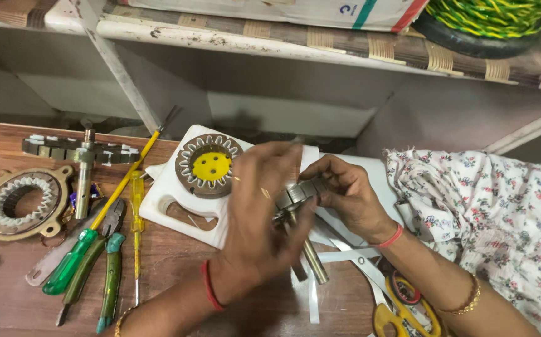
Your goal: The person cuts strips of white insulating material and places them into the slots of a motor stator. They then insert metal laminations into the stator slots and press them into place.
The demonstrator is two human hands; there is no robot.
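- A worn wooden workbench (177, 268) runs under a pale shelf along the far wall, with white paper strips (313, 293) littering its near side.
- Both hands meet over the middle of the bench on a small metal rotor with a shaft (305, 240). Its slotted core sits at the far end, between the two hands, and the shaft's long axis runs from there down toward the near edge, tilted slightly right.
- The left hand (259, 212) lies over the rotor from the left, back of the hand up, fingers curled around the core; how tightly they close underneath is hidden.
- The right hand (345, 193) comes in from the right, fingertips (320, 187) pinched together on the core's far-right side, touching it.
- Both hands are on the piece, so neither is nearer; the shaft end pokes free below the left palm.
- Just left and farther off, a round stator with a yellow centre (209, 165) rests on a white plastic block (164, 206).
- Yellow-handled scissors (401, 309) lie near right; green-handled pliers (105, 268) and a screwdriver (96, 231) lie near left.
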